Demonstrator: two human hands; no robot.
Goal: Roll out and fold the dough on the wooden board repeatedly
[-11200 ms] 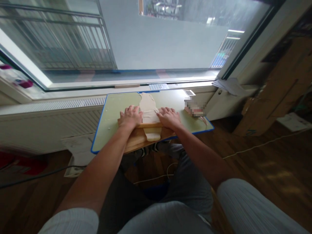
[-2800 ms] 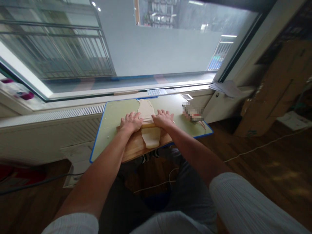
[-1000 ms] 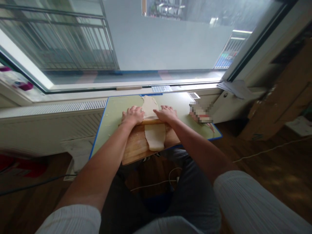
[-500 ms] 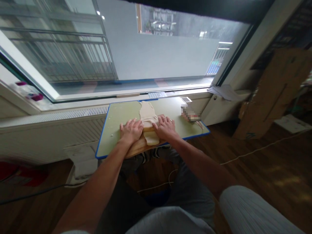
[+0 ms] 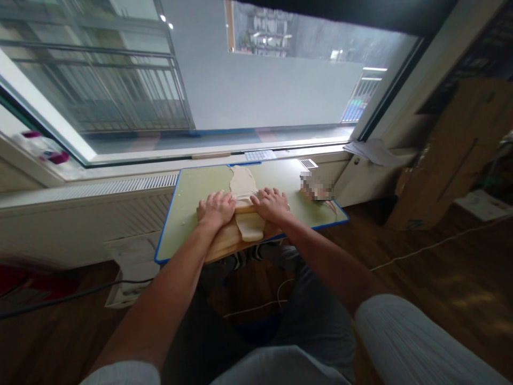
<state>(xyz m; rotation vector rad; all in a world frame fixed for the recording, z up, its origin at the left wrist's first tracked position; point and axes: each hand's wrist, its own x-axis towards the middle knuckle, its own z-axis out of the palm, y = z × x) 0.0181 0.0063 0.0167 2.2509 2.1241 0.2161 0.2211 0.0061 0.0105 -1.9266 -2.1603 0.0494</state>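
Note:
A long, pale sheet of dough (image 5: 242, 179) lies lengthwise over a wooden board (image 5: 224, 241), its far end reaching onto the green tabletop. Across the dough runs a wooden rolling pin (image 5: 245, 210), with only its middle showing between my hands. My left hand (image 5: 217, 208) is curled over the pin's left part. On its right part rests my right hand (image 5: 271, 204), fingers bent over the wood and thumb near the dough. The dough's near end comes out on my side of the pin, smooth and flat; behind the pin it looks wrinkled.
The small green table (image 5: 180, 203) has a blue rim and stands against a radiator (image 5: 132, 186) under a large window. A blurred-out item (image 5: 316, 187) sits at its right end. A plastic bottle (image 5: 46, 148) lies on the sill; cardboard (image 5: 449, 155) leans at right.
Both hands stay on the rolling pin, which has shifted very slightly. A little more dough shows on the near side, and it looks wider there. The view has moved slightly.

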